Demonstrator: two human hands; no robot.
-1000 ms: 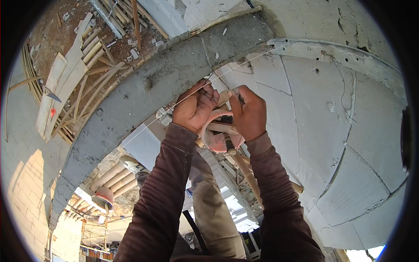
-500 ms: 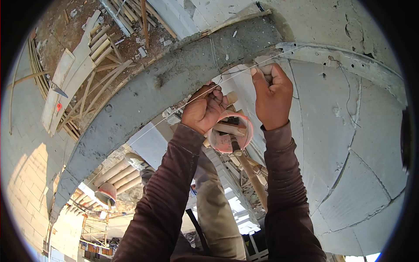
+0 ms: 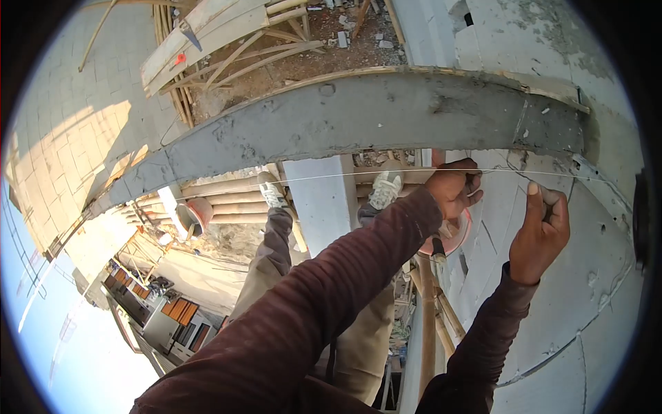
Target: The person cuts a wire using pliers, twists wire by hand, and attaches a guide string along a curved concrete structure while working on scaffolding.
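My left hand [image 3: 455,190] is closed, its fingers curled just below the grey plastered beam [image 3: 296,124]. A thin dark wire [image 3: 495,169] stretches from those fingertips towards my right hand [image 3: 541,231]. That hand is also closed, thumb pointing up and pinching at the wire's other end; the exact grip is too small to see clearly. A taut white string [image 3: 331,175] runs along the beam's near edge, passing close by both hands. Behind my left hand, partly hidden, hangs or stands a reddish bucket [image 3: 455,238] with a tool handle in it.
Below me, my shoes [image 3: 385,190] rest near bamboo poles [image 3: 234,196]. Another bucket [image 3: 195,215] is at the left. Beyond the beam lie boards [image 3: 207,34] and bamboo over rubble. A grey panelled surface [image 3: 552,310] curves along the right side.
My view has swung left, so the beam, hands and bucket appear farther right. Both hands stay closed near the string, and more of the ground and my shoes shows.
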